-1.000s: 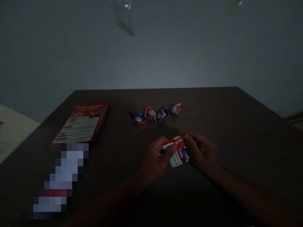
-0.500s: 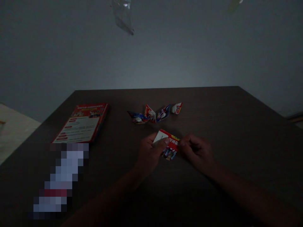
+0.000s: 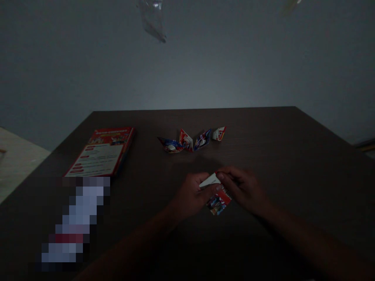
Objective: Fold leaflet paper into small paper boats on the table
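Observation:
Between my hands is a folded piece of printed paper (image 3: pixel 219 202), red and white with a colourful picture at its lower end. My left hand (image 3: pixel 197 192) grips its left side, thumb lying across the front. At the upper right edge, my right hand (image 3: pixel 241 185) pinches the paper between thumb and fingers. Some of the paper is hidden behind my fingers. Beyond my hands, several folded paper boats stand in a row, among them a blue one (image 3: pixel 170 145), a red and white one (image 3: pixel 186 140) and a small white one at the right (image 3: pixel 219 134).
A stack of printed leaflets (image 3: pixel 101 158), red and white on top, lies on the left of the dark table (image 3: pixel 293 156). Nearer on that side is a pixelated pale object (image 3: pixel 79 214). A clear plastic bag (image 3: pixel 152 19) hangs against the grey wall (image 3: pixel 234 58).
The paper has come slightly nearer and to the right, and turned. My right thumb has moved from its right edge to its upper corner. The left hand has shifted right too.

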`<state>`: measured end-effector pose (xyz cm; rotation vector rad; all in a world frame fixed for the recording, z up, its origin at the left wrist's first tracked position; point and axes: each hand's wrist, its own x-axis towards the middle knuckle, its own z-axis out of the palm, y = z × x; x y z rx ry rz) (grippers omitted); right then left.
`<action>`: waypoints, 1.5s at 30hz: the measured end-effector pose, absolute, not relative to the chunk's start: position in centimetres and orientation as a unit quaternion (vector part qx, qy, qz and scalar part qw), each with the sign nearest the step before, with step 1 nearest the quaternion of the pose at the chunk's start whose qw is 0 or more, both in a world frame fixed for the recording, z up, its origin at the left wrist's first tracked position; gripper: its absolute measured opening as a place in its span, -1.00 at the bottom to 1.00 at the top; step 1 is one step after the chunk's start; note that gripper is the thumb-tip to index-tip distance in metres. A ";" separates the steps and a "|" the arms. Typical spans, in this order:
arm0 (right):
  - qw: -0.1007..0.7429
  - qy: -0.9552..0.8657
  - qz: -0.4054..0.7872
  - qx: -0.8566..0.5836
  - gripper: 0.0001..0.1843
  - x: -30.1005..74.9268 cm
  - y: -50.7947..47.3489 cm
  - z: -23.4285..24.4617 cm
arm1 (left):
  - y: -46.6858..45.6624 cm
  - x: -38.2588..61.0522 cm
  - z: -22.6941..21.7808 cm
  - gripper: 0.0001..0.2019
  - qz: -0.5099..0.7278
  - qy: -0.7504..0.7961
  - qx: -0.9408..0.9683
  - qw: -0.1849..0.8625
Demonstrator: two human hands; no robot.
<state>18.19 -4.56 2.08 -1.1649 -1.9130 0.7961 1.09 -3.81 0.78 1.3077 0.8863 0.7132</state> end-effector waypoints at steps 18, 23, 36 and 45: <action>0.396 -0.731 0.308 -0.463 -0.82 17.8 -4.6 1.8 | -3.8 1.1 0.7 -0.69 0.325 0.372 0.574 0.653; 0.396 -0.709 0.363 -0.457 -0.76 18.1 -4.2 1.4 | -3.7 1.1 0.6 -0.71 0.334 0.392 0.577 0.634; 0.412 -0.600 0.490 -0.479 -0.78 17.9 -3.0 0.3 | -2.6 0.8 0.4 -0.76 0.465 0.465 0.505 0.558; 0.495 -0.505 0.503 -0.497 -0.64 18.1 -2.6 0.5 | -2.5 0.4 0.3 -0.80 0.436 0.463 0.542 0.549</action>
